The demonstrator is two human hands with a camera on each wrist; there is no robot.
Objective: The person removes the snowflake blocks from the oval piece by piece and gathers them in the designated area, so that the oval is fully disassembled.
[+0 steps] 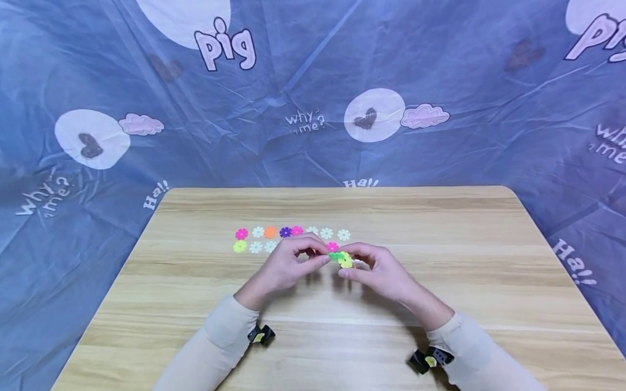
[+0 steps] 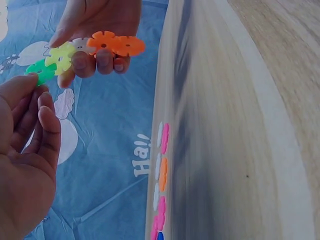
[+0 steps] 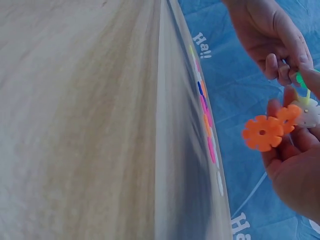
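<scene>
Above the table, my left hand (image 1: pixel 288 266) pinches a green notched plastic disc (image 2: pixel 42 71) between thumb and fingertips. The green disc's edge meets a yellow disc (image 2: pixel 61 59), which is linked in a chain with a white disc (image 3: pixel 309 112) and two orange discs (image 3: pixel 262 132). My right hand (image 1: pixel 383 271) holds this chain, thumb near the yellow disc and fingers curled behind the white and orange ones. Both hands are close together, and the orange end sticks out past the right fingers in both wrist views. From the head view, the right hand mostly hides the orange discs.
Loose notched discs lie in two rows on the wooden table (image 1: pixel 195 304) beyond the hands, among them a pink disc (image 1: pixel 242 234), a purple disc (image 1: pixel 286 232) and several white ones. The left hand covers part of the nearer row. A blue printed cloth (image 1: pixel 274 152) hangs behind the table.
</scene>
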